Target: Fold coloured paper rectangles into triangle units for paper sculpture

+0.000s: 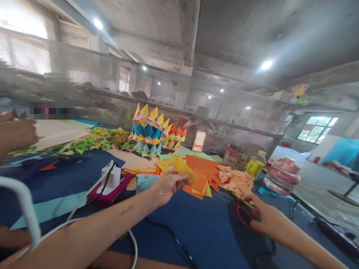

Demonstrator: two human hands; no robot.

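My left hand (167, 186) pinches a yellow paper piece (184, 169) between thumb and fingers, lifted over the blue table cover (202, 228). My right hand (263, 216) rests lower right, fingers closed around red-handled scissors (243, 218). Between the hands lies a heap of orange and yellow paper sheets (203, 168) and pale orange folded pieces (238, 181).
A tall folded-paper tower in yellow, blue and peach (148, 130) stands behind, with a smaller orange one (175, 137). A white charger on a magenta box (110, 185), a yellow bottle (255, 164), a pink lidded jar (282, 175) and a basket (237, 156) are around. Another person's hand (17, 132) is far left.
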